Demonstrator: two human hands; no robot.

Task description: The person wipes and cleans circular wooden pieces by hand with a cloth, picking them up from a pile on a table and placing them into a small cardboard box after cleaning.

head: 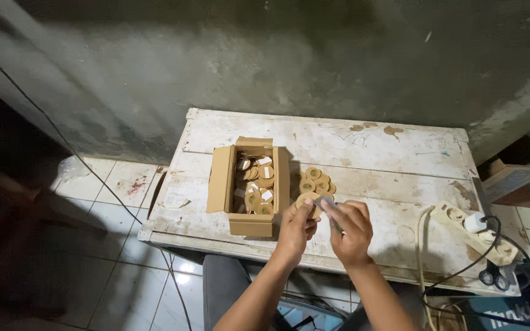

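Cardboard box [249, 184] and loose discs [318, 182] flank both hands' grip on a disc [307, 200].

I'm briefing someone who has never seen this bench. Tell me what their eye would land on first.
First, the two hands at the table's near edge: the left hand pinches a round tan disc while the right hand holds a small grey tool against it. Just left of them sits an open cardboard box full of such discs, with a loose pile of discs beside it. A power strip lies at the worn white table's right edge.
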